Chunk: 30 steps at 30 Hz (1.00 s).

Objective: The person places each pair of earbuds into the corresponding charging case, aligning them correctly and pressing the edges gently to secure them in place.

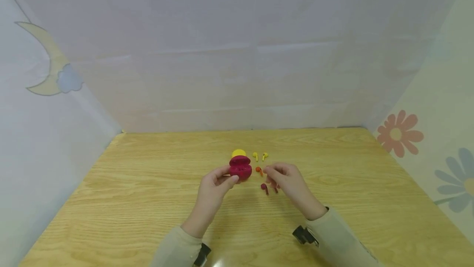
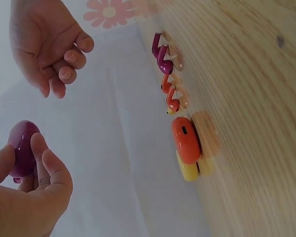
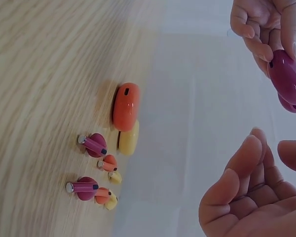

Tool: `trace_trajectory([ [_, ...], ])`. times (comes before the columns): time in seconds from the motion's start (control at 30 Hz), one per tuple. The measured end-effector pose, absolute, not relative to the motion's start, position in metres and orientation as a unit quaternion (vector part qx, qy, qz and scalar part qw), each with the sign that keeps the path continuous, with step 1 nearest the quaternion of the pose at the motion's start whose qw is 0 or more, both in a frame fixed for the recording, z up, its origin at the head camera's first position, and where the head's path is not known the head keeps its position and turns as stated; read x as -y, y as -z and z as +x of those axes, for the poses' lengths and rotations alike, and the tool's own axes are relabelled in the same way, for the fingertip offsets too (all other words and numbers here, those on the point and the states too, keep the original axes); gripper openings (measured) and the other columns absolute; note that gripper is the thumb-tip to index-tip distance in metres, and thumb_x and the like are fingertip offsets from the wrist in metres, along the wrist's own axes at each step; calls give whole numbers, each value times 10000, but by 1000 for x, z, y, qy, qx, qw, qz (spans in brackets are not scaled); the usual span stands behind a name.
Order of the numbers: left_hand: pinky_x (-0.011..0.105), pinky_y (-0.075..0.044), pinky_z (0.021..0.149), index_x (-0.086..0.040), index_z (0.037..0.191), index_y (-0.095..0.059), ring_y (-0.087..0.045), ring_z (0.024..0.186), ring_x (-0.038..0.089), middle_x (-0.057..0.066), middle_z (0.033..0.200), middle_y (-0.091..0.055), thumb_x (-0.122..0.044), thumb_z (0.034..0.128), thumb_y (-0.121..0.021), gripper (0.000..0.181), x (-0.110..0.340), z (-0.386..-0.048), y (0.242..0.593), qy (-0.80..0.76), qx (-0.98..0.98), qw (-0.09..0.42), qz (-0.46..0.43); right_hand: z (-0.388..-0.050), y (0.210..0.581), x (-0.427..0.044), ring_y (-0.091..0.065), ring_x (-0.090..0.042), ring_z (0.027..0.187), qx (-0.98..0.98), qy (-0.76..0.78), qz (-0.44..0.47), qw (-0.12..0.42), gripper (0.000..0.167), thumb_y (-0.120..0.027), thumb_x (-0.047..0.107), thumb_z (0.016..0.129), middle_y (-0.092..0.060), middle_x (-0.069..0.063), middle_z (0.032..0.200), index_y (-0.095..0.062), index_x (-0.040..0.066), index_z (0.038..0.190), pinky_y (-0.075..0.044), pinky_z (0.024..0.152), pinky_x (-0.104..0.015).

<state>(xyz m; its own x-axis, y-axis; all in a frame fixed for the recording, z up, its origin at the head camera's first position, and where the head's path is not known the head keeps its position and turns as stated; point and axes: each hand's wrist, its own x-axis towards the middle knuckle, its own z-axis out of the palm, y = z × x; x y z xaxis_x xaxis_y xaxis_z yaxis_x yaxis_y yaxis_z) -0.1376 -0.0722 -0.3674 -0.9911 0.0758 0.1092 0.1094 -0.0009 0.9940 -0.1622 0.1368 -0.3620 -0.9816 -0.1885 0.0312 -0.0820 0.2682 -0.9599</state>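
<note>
My left hand (image 1: pixel 212 189) holds up a magenta earbud charging case (image 1: pixel 240 171), its lid raised, with the thumb in front and fingers behind. In the right wrist view, my right hand (image 3: pixel 259 197) has loosely bent fingers, thumb apart, and nothing between them. It hovers above the table, to the right of the case in the head view. Below it lie two magenta earbuds (image 3: pixel 84 188), stems up in the right wrist view. Two orange earbuds (image 2: pixel 173 104) lie beyond these, and two yellow earbuds (image 1: pixel 265 155) farther back. The head view shows only one orange earbud clearly.
An orange charging case (image 2: pixel 186 140) stands on the wooden table (image 1: pixel 148 201), hidden behind the magenta case in the head view. Behind it is a yellow charging case (image 1: pixel 238 152). Pale cloth walls (image 1: pixel 237 86) border the table's back and sides.
</note>
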Motion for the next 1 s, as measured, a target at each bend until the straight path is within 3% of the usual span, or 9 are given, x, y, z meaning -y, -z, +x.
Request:
trace_trajectory([
  [0.4,269,-511,796,107,1214,-597,-656,881,178,153,1014,-677,-65,931,-644,335,74,-138,369,702,710,9,-49,-164,368,-139,-485,-196,607,-828,553,-63,65,235,-574,147,982,-528,-55,648,-631,-9,816,-439,608,-335],
  [0.67,267,-505,789,112,1222,-590,-656,892,192,162,1040,-671,-63,931,-645,344,74,-136,367,709,703,10,-48,-164,370,-142,-498,-211,624,-838,536,-79,71,186,-564,71,967,-560,-65,684,-658,-82,922,-449,603,-340],
  [1.0,242,-496,779,121,1209,-592,-644,900,188,184,1118,-651,-49,931,-638,329,75,-136,368,713,698,17,-60,-165,379,-145,-531,-178,617,-854,502,-86,103,175,-576,53,955,-598,-82,697,-660,-95,914,-495,602,-364],
])
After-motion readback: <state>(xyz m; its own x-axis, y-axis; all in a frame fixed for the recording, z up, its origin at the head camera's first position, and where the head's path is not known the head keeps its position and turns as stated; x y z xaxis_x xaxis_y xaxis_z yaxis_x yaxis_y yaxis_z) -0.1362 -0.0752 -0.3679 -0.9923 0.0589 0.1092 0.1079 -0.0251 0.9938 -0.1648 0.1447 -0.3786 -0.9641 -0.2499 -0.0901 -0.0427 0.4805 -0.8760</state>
